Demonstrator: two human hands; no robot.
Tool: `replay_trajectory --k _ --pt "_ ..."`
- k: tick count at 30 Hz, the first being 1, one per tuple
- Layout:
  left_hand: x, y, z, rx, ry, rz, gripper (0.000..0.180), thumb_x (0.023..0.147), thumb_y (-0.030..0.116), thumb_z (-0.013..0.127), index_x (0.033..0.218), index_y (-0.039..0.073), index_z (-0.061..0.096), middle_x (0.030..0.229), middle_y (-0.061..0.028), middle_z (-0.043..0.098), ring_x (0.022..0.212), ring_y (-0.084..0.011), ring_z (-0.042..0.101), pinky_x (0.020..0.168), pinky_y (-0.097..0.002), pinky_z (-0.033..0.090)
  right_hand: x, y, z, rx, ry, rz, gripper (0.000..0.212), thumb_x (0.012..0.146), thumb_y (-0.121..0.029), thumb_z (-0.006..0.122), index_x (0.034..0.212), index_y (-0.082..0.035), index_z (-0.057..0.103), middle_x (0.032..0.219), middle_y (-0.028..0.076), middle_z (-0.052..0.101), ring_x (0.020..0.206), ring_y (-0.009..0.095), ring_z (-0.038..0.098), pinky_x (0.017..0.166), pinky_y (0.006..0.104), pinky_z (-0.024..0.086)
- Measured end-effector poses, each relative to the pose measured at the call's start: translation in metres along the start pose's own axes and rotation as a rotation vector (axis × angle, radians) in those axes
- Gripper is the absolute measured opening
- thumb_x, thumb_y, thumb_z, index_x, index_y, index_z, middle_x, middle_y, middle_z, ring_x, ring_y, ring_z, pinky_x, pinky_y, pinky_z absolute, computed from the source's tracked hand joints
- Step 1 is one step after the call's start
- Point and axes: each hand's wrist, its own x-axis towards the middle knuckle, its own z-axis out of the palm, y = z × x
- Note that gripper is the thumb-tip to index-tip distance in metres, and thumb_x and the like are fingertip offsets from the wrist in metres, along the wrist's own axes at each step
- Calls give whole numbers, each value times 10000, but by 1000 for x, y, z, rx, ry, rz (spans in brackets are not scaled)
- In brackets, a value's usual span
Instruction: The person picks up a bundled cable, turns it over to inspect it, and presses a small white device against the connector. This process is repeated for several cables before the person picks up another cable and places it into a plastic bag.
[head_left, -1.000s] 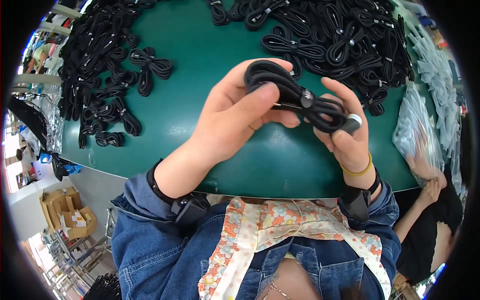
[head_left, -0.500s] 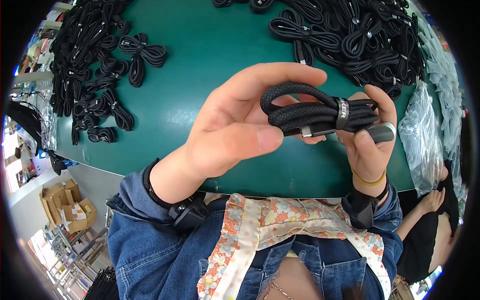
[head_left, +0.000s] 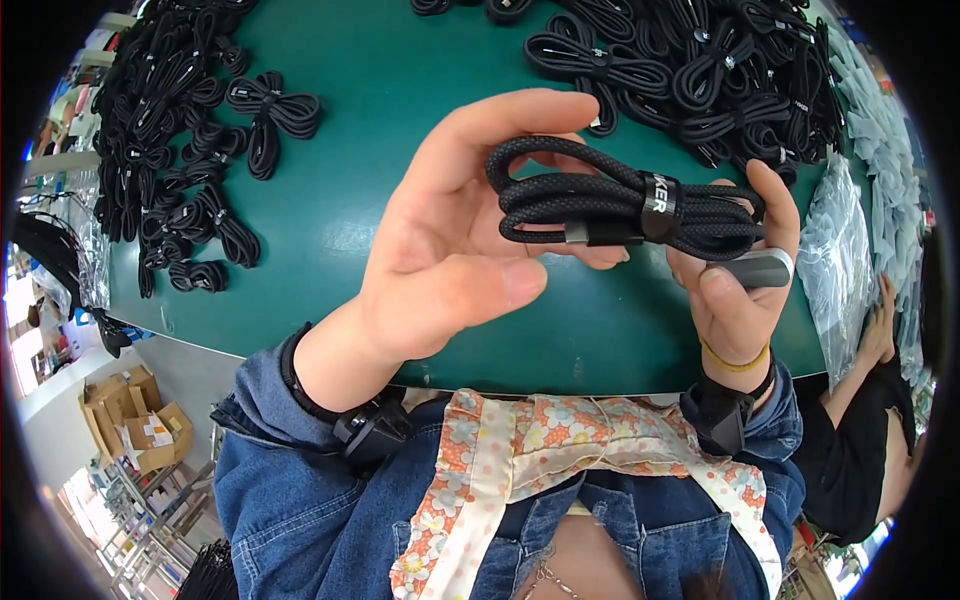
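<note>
Right hand [head_left: 738, 312] grips the coiled black cable [head_left: 600, 204]; left hand [head_left: 428, 235] gapes around it, contact unclear

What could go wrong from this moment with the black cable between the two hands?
The left hand is open, its thumb apart from the coiled black cable, so the coil might drop if the right hand loosens.

The right hand also holds a grey rounded piece beside the coil's end; sharing one grip, either could slip.

The metal-tipped plug lies along the coil's lower edge, where it could perhaps catch on a finger.
</note>
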Motion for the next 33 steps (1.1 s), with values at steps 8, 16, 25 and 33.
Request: replay_trajectory --k 8,16,25,33 --pt "2 0 11 289 167 -13 631 669 76 558 1208 -33 249 969 -165 482 806 -251 570 704 -360 488 1 -4 4 -34 49 38 598 647 -81 639 1135 81 332 907 123 513 776 125 527 670 220 443" --pt "0 11 11 613 125 -108 182 689 106 651 786 -9 549 658 -27 550 588 -56 525 516 -157 395 -1 -1 -9 -98 30 167 529 681 -417 606 864 69 503 655 87 542 490 78 477 417 170 350" --pt "3 7 14 280 253 -452 344 843 291 436 651 19 525 502 -3 468 427 -47 412 401 -187 311 -5 -9 0 -219 180 302 594 688 -552 529 719 42 530 592 60 529 405 67 437 348 166 301" --pt "5 2 14 213 221 -502 421 857 334 347 617 18 488 451 -33 439 377 -88 386 396 -205 306 -4 -10 -5 -260 151 335 611 685 -572 515 700 39 532 562 41 507 400 53 424 345 165 304"
